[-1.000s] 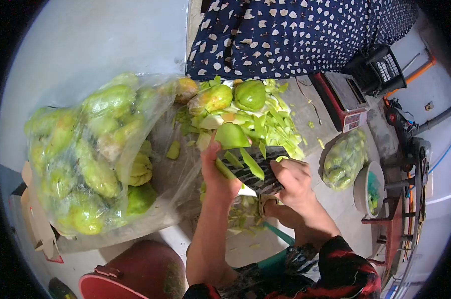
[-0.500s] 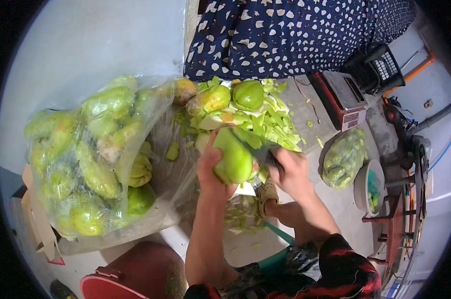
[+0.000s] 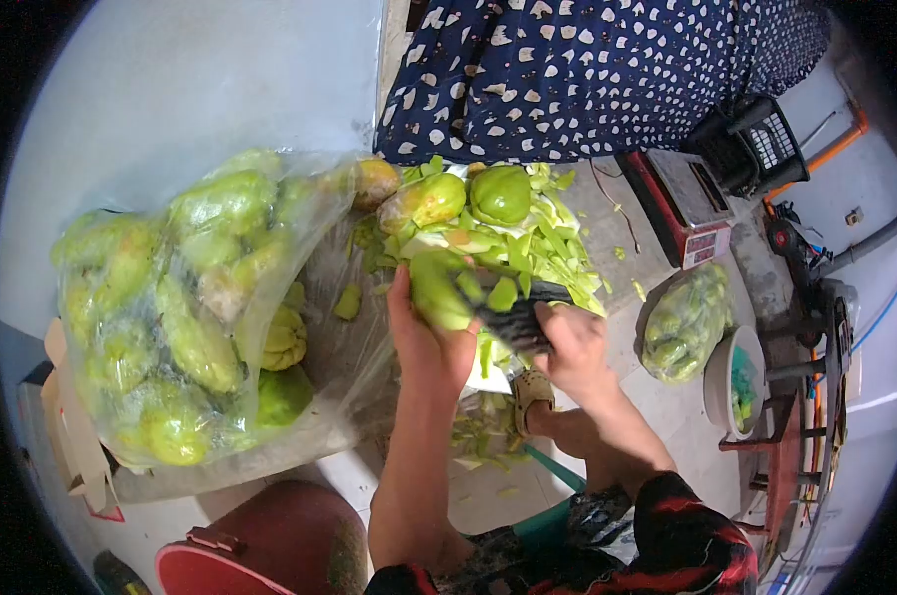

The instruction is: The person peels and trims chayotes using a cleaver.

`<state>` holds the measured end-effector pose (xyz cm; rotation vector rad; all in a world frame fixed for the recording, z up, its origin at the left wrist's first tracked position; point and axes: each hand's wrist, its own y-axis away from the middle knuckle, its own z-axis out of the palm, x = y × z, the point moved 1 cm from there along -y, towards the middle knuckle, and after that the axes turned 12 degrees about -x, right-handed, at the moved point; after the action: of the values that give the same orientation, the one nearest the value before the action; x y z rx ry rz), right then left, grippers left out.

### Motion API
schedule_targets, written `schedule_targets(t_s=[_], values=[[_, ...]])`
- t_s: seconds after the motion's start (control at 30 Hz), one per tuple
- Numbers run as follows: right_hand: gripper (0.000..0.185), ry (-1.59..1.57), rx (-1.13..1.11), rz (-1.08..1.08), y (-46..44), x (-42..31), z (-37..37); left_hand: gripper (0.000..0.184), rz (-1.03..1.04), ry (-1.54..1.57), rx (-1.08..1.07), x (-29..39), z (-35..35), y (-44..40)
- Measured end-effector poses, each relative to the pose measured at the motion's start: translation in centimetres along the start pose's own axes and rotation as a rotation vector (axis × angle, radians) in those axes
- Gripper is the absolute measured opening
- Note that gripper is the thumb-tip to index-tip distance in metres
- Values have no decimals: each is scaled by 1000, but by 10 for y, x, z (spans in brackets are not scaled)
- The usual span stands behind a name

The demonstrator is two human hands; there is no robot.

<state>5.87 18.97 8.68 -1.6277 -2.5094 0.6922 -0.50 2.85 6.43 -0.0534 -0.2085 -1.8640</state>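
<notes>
Through the head view I find the scale's point(image 3: 694, 193) label point(image 3: 704, 244) unreadable; peels point(image 3: 557, 238) litter the grey desk point(image 3: 612, 233) above pale floor point(image 3: 661, 416); nearer me, the left grip point(image 3: 433, 347) clasps a green fruit point(image 3: 436, 288), the right grip point(image 3: 577, 347) clenches a dark blade point(image 3: 518, 325).

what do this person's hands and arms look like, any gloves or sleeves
The left hand and right hand are bare, with no gloves, and no watch or bracelet shows at either wrist. Both forearms are uncovered. The loose sleeves are black with red patches and thin pale streaks, ending near the elbows.
</notes>
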Motion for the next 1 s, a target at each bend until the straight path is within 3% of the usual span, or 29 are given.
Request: schedule_targets(t_s=[0.1, 0.33, 0.6, 0.67, 0.73, 0.9, 1.0], values=[[16, 17, 45, -237, -5, -14, 1, 47, -68, 9, -161, -3, -11, 3], [23, 28, 74, -313, -4, -20, 0, 50, -74, 16, -237, -5, -1, 7], [14, 54, 76, -252, -6, -18, 3, 46, -46, 1, -242, -5, 0, 6], [15, 34, 48, -222, -5, -15, 2, 44, -24, -13, -87, -2, 0, 7], [19, 30, 18, -112, -1, -7, 9, 51, 6, -16, -94, 1, -4, 5], [30, 13, -6, -103, -2, -11, 1, 48, -1, -46, -234, 8, 0, 7], [37, -62, -8, -71, 1, 1, 7, 48, 63, -32, -107, 6, -5, 4]])
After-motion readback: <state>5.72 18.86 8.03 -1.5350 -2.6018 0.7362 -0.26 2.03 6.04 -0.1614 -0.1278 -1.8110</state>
